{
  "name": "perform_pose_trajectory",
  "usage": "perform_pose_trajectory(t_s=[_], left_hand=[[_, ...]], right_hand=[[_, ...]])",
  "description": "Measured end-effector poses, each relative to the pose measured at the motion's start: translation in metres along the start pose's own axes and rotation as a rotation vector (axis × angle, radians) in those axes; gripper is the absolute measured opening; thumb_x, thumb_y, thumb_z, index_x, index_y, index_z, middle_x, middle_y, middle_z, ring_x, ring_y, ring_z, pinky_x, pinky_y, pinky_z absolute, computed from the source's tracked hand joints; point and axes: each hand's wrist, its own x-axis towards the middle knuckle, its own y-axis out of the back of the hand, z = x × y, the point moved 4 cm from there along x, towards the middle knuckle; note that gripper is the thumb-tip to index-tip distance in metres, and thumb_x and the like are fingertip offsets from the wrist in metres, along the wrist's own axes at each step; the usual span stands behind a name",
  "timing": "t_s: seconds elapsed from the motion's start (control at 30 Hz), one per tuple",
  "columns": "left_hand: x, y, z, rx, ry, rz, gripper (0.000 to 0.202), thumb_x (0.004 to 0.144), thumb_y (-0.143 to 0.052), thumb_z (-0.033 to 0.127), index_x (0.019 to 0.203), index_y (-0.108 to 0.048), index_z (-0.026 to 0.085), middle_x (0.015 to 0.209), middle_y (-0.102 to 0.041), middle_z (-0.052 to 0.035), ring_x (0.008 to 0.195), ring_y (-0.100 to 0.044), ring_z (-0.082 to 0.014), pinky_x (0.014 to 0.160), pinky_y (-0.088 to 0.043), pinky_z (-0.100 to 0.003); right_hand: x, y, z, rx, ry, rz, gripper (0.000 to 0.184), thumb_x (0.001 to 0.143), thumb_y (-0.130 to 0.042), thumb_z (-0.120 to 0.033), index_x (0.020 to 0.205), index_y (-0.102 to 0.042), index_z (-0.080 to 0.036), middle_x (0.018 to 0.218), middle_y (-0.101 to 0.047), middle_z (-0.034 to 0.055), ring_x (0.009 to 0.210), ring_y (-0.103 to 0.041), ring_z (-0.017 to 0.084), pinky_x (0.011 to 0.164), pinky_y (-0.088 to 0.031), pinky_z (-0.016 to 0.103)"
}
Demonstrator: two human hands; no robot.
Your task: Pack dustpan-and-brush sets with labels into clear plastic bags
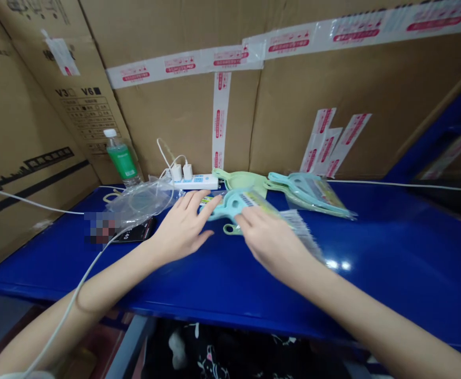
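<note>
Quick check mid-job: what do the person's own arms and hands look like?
The left hand and right hand are bare: no gloves, rings or watch show. The left forearm and right forearm are uncovered, without visible markings. A white cable passes in front of the left forearm. A pale edge at the bottom left may be a sleeve; I cannot tell.

Bare left hand point(185, 227) and right hand point(272, 242), bare forearms point(111, 281), black printed clothing point(230, 352).
White cartoon-like figures point(210, 357) and a larger pale patch point(177, 351) mark the clothing. A white rim point(36, 375), possibly a sleeve, shows at lower left. A thin white cable point(80, 284) passes in front of the left forearm.
</note>
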Motion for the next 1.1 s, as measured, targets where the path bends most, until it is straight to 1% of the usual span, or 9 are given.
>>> perform_pose_trajectory(t_s=[0.13, 0.23, 0.3, 0.33, 0.43, 0.6, 0.8, 0.97, 1.1], left_hand=[[-0.015, -0.022, -0.005, -0.161, 0.055, -0.258, 0.062, 0.083, -0.057, 0.036, 0.135, -0.031, 0.016, 0.114, -0.053, -0.0123, 0.1, -0.058, -0.0271, 0.081, -0.052, -0.041], [-0.022, -0.033, -0.007, -0.22, 0.13, -0.348, 0.057, 0.088, -0.051, 0.031, 0.137, -0.028, 0.015, 0.107, -0.053, -0.0102, 0.086, -0.062, -0.0232, 0.072, -0.053, -0.037], [-0.025, -0.037, -0.008, -0.253, 0.143, -0.355, 0.051, 0.091, -0.048, 0.029, 0.136, -0.029, 0.018, 0.106, -0.052, -0.0084, 0.08, -0.062, -0.0198, 0.07, -0.053, -0.035], [-0.027, -0.038, -0.009, -0.261, 0.132, -0.348, 0.047, 0.091, -0.046, 0.028, 0.135, -0.031, 0.018, 0.105, -0.051, -0.0079, 0.078, -0.062, -0.0184, 0.07, -0.053, -0.035], [-0.029, -0.039, -0.01, -0.261, 0.064, -0.318, 0.04, 0.093, -0.044, 0.026, 0.131, -0.038, 0.016, 0.103, -0.051, -0.0081, 0.077, -0.06, -0.0172, 0.072, -0.053, -0.035], [-0.029, -0.038, -0.01, -0.24, 0.021, -0.299, 0.037, 0.093, -0.044, 0.025, 0.128, -0.042, 0.013, 0.1, -0.05, -0.0088, 0.075, -0.057, -0.0169, 0.07, -0.053, -0.035], [-0.029, -0.036, -0.009, -0.187, 0.006, -0.329, 0.036, 0.093, -0.041, 0.026, 0.129, -0.041, 0.018, 0.1, -0.05, -0.0064, 0.074, -0.057, -0.0155, 0.067, -0.053, -0.033], [-0.029, -0.034, -0.009, -0.188, -0.018, -0.328, 0.037, 0.093, -0.04, 0.023, 0.129, -0.041, 0.015, 0.099, -0.051, -0.0077, 0.072, -0.056, -0.0149, 0.066, -0.053, -0.031], [-0.028, -0.033, -0.009, -0.201, -0.036, -0.298, 0.035, 0.094, -0.038, 0.024, 0.128, -0.042, 0.016, 0.097, -0.051, -0.0067, 0.073, -0.056, -0.015, 0.066, -0.053, -0.031]], right_hand=[[-0.005, -0.01, -0.037, 0.037, 0.169, 0.086, 0.019, 0.082, -0.049, -0.003, 0.089, -0.065, -0.01, 0.077, -0.064, 0.0098, 0.077, -0.06, 0.022, 0.058, -0.047, 0.029], [-0.004, -0.01, -0.034, 0.182, 0.226, 0.055, 0.011, 0.083, -0.059, -0.016, 0.09, -0.065, -0.012, 0.079, -0.065, 0.0085, 0.078, -0.061, 0.022, 0.059, -0.048, 0.03], [-0.002, -0.007, -0.019, 0.349, 0.224, 0.027, 0.02, 0.085, -0.06, -0.032, 0.095, -0.065, -0.016, 0.083, -0.065, 0.0063, 0.08, -0.062, 0.021, 0.063, -0.049, 0.031], [-0.001, -0.006, -0.008, 0.404, 0.183, 0.026, 0.022, 0.087, -0.056, -0.034, 0.097, -0.064, -0.017, 0.086, -0.066, 0.006, 0.081, -0.062, 0.02, 0.065, -0.049, 0.03], [0.002, -0.009, 0.024, 0.341, -0.046, 0.045, 0.025, 0.09, -0.048, -0.035, 0.097, -0.063, -0.015, 0.088, -0.066, 0.0095, 0.081, -0.062, 0.022, 0.063, -0.046, 0.031], [0.003, -0.032, 0.036, 0.297, -0.219, -0.192, 0.027, 0.084, -0.047, -0.027, 0.104, -0.059, -0.013, 0.077, -0.066, 0.0074, 0.065, -0.059, 0.019, 0.055, -0.038, 0.028], [0.002, -0.025, 0.043, 0.307, -0.284, -0.234, 0.037, 0.074, -0.042, -0.013, 0.109, -0.056, -0.014, 0.068, -0.062, 0.0042, 0.057, -0.053, 0.016, 0.05, -0.029, 0.026], [-0.004, -0.031, 0.073, 0.263, -0.402, -0.447, 0.038, 0.071, -0.044, -0.01, 0.107, -0.056, -0.015, 0.066, -0.061, 0.0047, 0.06, -0.054, 0.02, 0.054, -0.032, 0.028], [-0.003, -0.032, 0.081, 0.273, -0.284, -0.419, 0.032, 0.067, -0.048, -0.009, 0.096, -0.056, -0.018, 0.081, -0.062, 0.0065, 0.071, -0.057, 0.021, 0.06, -0.038, 0.028]])
